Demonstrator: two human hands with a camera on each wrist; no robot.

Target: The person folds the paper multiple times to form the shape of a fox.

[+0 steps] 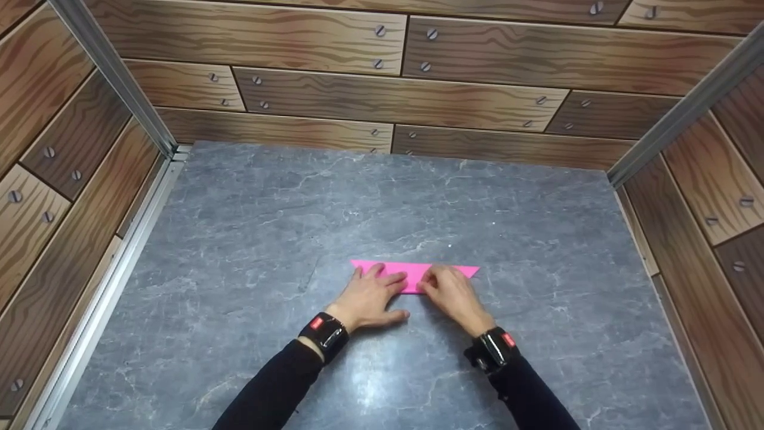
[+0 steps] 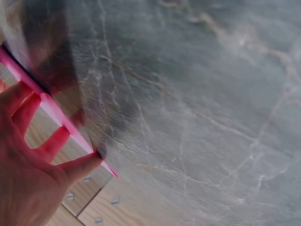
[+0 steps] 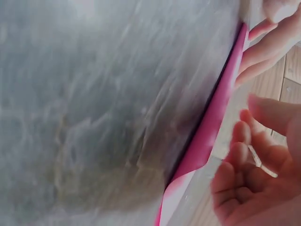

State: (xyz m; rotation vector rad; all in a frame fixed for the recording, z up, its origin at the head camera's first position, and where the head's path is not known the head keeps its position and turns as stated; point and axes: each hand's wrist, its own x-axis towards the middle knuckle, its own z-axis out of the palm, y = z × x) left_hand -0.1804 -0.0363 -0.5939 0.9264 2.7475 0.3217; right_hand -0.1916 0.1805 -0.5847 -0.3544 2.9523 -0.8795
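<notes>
- The left hand is spread wide, its fingertips pressing on the left part of a bright pink, folded paper strip.
- The right hand is narrow, fingers curled over the strip's right part; whether they pinch the paper I cannot tell.
- The strip, a long trapezoid with pointed ends, lies on the grey, marble-patterned bench, its longer edge away from the person.
- Black bands with red labels circle both wrists; beyond the bench stands a brown, wood-print wall.
- The step in hand looks like flattening or creasing a fold near the closer edge.
- The next move seems to call for steady left-hand pressure while the right runs along that edge.
</notes>
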